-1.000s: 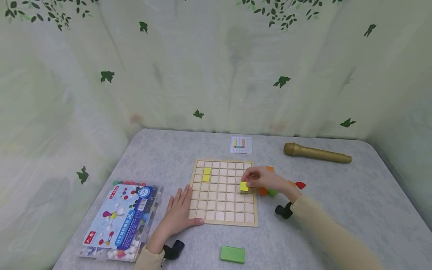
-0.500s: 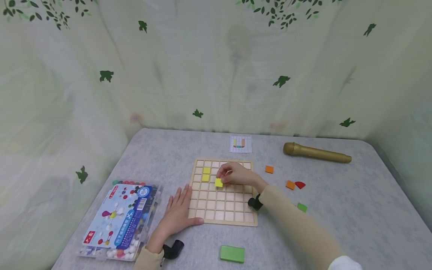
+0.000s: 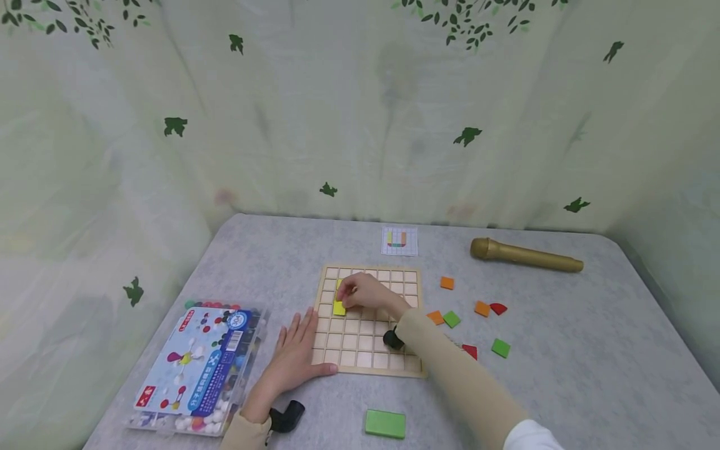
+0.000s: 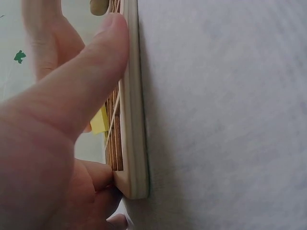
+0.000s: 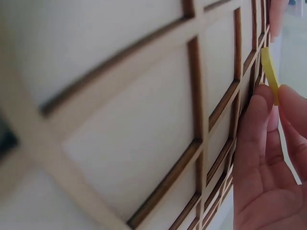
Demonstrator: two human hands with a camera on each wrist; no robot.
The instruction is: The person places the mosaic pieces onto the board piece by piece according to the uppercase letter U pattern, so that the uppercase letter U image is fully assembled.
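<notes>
My right hand (image 3: pixel 368 294) pinches a yellow square tile (image 5: pixel 270 74) between thumb and finger, low over the left part of a wooden grid board (image 3: pixel 349 369). In the head view that tile sits just below the yellow tiles in the second column, which the fingers partly cover. The right wrist view shows it tilted against the grid, not flat. My left hand (image 3: pixel 295 356) lies with spread fingers at the board's left edge, and its thumb (image 4: pixel 103 52) rests on the near rim of the frame.
Orange tiles (image 3: pixel 447 283), green tiles (image 3: pixel 500 348) and red pieces (image 3: pixel 498 309) lie right of the board. A pattern card (image 3: pixel 400 241) and a gold microphone-shaped object (image 3: pixel 525 255) are behind. A molecule-model box (image 3: pixel 194 362) stands left; a green block (image 3: pixel 385 424) lies in front.
My right hand has carried the yellow tile leftward across the board, from its right side to the second column. The left hand has stayed in place.
</notes>
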